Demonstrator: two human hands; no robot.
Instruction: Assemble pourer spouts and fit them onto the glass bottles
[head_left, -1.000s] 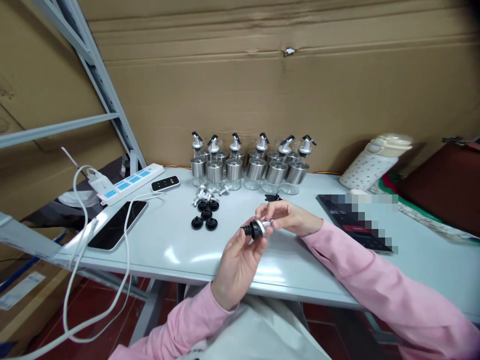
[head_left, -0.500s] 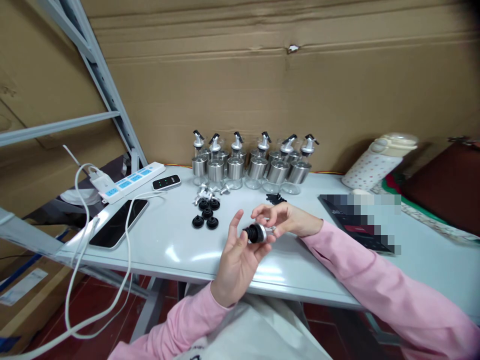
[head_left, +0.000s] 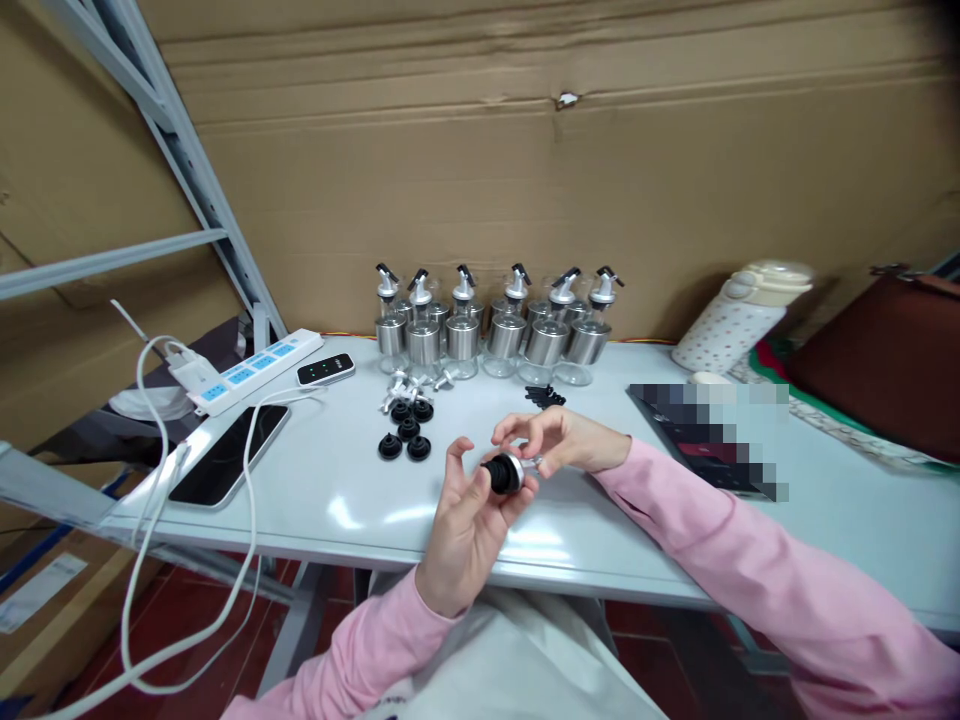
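Observation:
Above the near part of the white table (head_left: 337,500), both hands meet on one small pourer cap (head_left: 504,472) with a black ribbed stopper and a silver collar. My left hand (head_left: 466,520) curls its fingers round the black stopper end. My right hand (head_left: 559,440) pinches the silver spout end from the right. Loose black stoppers (head_left: 406,432) and small silver spout parts (head_left: 409,385) lie just beyond my left hand. A row of glass bottles with silver bands and pourer tops (head_left: 491,330) stands at the back of the table.
On the left lie a white power strip (head_left: 251,365), a black remote-like device (head_left: 325,369), a dark phone (head_left: 223,455) and white cables hanging off the edge. A patterned flask (head_left: 739,320) and a dark pad (head_left: 697,435) are at the right. Cardboard wall behind; metal shelving at the left.
The cap has turned so that its black stopper faces more towards me. My left fingers, spread half a second ago, have curled round it. Both hands have drifted slightly left.

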